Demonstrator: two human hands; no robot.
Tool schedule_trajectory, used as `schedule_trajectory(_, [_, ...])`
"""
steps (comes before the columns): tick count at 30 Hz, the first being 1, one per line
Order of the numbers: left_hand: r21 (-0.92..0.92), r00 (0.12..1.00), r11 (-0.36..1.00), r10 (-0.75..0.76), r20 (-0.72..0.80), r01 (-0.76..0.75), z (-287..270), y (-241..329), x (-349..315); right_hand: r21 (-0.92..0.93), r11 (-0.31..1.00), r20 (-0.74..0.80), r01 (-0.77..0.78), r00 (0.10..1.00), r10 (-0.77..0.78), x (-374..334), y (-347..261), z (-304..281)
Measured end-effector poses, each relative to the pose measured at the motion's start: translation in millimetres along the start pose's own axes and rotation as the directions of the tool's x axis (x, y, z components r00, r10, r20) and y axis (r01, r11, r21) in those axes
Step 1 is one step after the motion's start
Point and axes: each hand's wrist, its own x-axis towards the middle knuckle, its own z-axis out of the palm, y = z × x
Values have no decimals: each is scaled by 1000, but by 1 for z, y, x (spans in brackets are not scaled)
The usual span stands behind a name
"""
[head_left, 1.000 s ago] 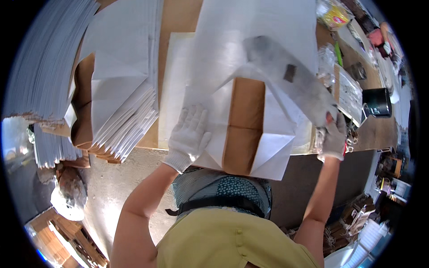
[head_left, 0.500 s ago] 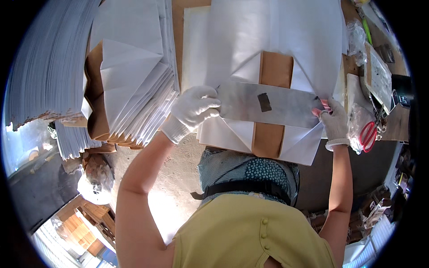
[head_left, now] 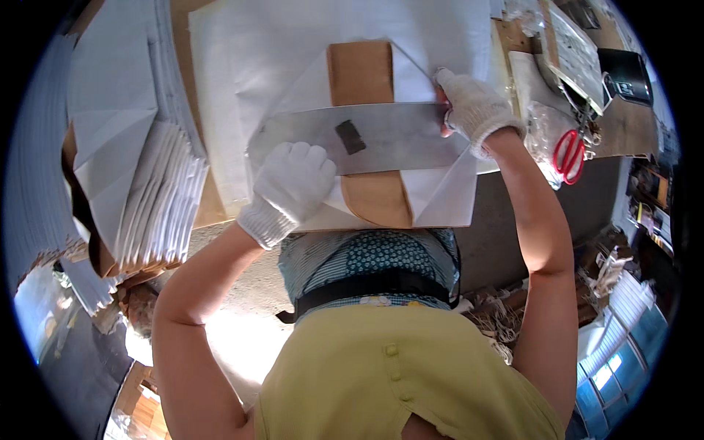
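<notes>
A flat grey metal plate (head_left: 400,136) with a dark patch lies across a white paper bag with a folded, diamond-shaped end (head_left: 444,194). A brown paper strip (head_left: 361,73) runs under the plate, showing above and below it. My right hand (head_left: 477,110), in a white knit glove with bare fingertips, grips the plate's right end. My left hand (head_left: 297,180), also gloved, is curled over the plate's lower left edge. Its fingertips are tucked out of sight, so what they hold cannot be made out.
Folded white paper bags (head_left: 158,198) stand stacked at the left, beside a taller pile of white sheets (head_left: 33,161). Red-handled scissors (head_left: 569,156) hang at the right table edge, near clear plastic wrap (head_left: 546,125) and a black box (head_left: 625,75).
The view has shifted, so the table appears further left and higher. My left hand has moved from the plate's left end onto its lower left edge and curled; my right hand still grips the plate.
</notes>
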Motion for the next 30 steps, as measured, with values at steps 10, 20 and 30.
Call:
schedule_trajectory(10, [-520, 952, 842, -261, -160, 144, 13, -5, -9, 48, 942, -281, 333, 909, -307, -78, 11, 39])
schedule_trajectory(20, [-224, 739, 769, -638, -216, 598, -24, -4, 40, -109, 966, -337, 234, 905, -258, -36, 1, 35])
schedule_trajectory(30, [-601, 760, 571, -642, 97, 559, -6, -35, 63, 7, 992, -298, 124, 948, -117, -28, 0, 32])
